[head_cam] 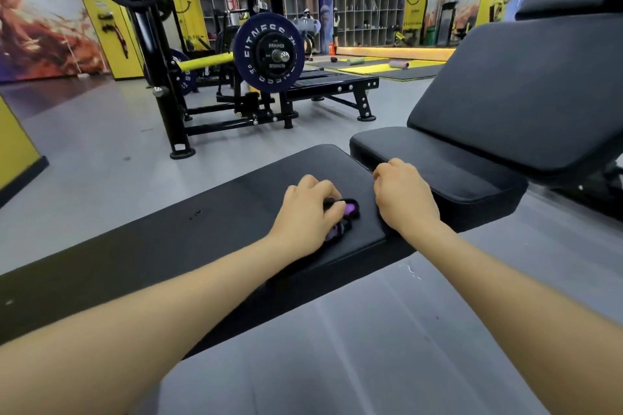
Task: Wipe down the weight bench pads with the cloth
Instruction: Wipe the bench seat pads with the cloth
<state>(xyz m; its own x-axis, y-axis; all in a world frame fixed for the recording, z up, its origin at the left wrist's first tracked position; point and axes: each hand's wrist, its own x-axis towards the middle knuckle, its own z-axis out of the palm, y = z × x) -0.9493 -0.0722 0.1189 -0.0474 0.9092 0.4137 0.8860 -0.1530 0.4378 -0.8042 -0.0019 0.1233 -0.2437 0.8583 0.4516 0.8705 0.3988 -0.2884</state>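
A long flat black bench pad runs from the lower left toward the middle. My left hand lies on its right end, fingers curled round a small crumpled purple and black cloth. Only bits of the cloth show under the fingers. My right hand rests at the right end of the same pad with its fingers curled down over the edge, holding nothing that I can see. Just beyond it are a second bench's black seat pad and its tilted back pad.
A black rack with a purple weight plate stands on the grey floor behind the flat pad. Yellow and black floor mats with rollers lie farther back. Open grey floor spreads to the left and in front of me.
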